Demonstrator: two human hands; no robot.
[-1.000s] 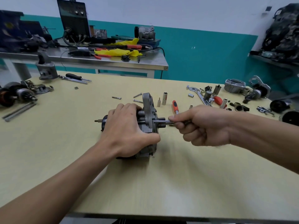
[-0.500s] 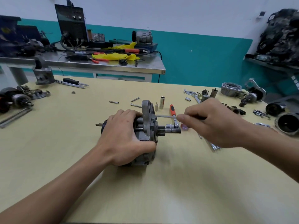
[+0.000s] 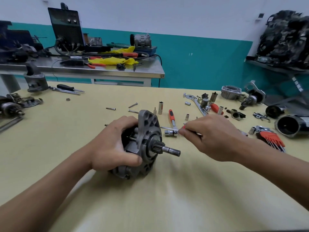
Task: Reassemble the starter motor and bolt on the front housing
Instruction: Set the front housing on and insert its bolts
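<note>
The starter motor (image 3: 132, 169) lies on its side on the yellow table. Its grey front housing (image 3: 148, 124) faces right, with the pinion shaft (image 3: 172, 150) sticking out of it. My left hand (image 3: 113, 144) grips the motor body just behind the housing. My right hand (image 3: 212, 138) is apart from the motor, to its right. It pinches a thin metal tool (image 3: 167, 128) whose shaft points left. That hand hovers over a ratchet with an orange handle (image 3: 172, 117) and its socket (image 3: 170, 133).
Loose bolts (image 3: 133, 104) and sockets (image 3: 160, 107) lie behind the motor. A red hex key set (image 3: 270, 138), a dark cylindrical casing (image 3: 291, 125) and several small parts fill the right side. More starter parts (image 3: 11, 106) sit at far left. A steel bench (image 3: 83, 71) stands behind.
My right hand pulled the thin tool out of the front housing and moved right, over the ratchet. My left hand turned the motor, so the housing face and shaft now point toward me.
</note>
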